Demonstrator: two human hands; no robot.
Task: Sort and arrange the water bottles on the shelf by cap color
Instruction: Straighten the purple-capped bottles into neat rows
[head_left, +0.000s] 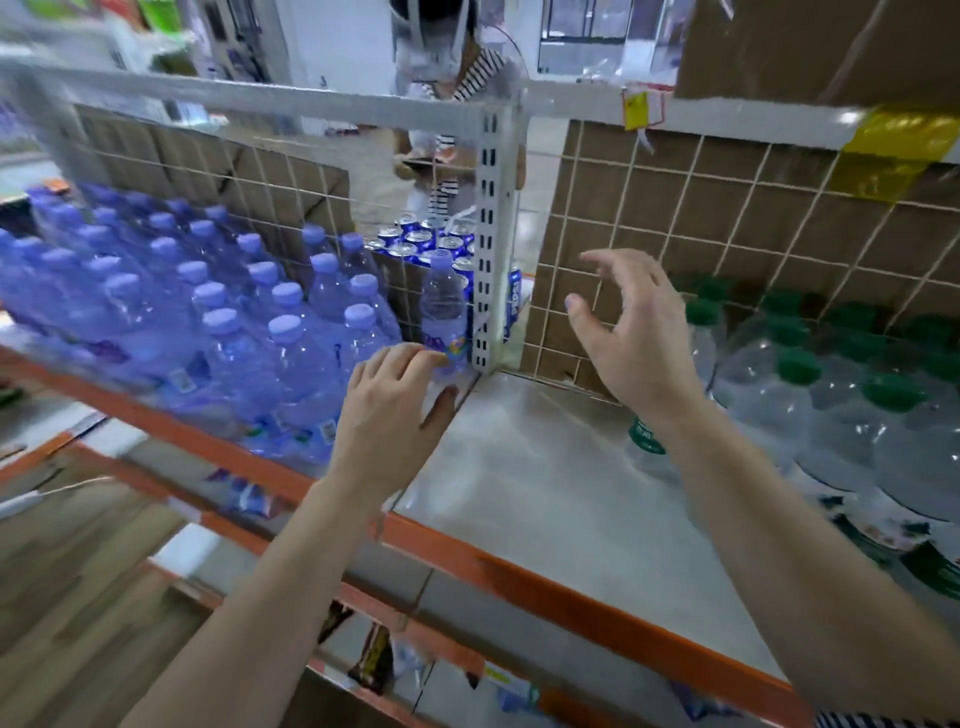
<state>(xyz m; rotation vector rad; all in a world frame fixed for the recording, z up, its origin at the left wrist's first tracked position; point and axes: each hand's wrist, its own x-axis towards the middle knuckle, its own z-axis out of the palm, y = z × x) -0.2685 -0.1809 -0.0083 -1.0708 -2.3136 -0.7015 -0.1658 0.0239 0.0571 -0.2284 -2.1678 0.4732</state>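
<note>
While our left hand (395, 410) curls its fingers and thumb round the bottom of one purple-cap bottle (443, 301), that bottle stands on the shelf (545, 493). It is right by the white post (488, 234), next to the purple-cap pack (208, 312). Our right hand (636, 332) is loose with fingers spread, holding nothing, near the green-cap bottles (810, 395). One of the blue cans (514, 301) says "pepsi". The bottle labels are too blurry to read.
</note>
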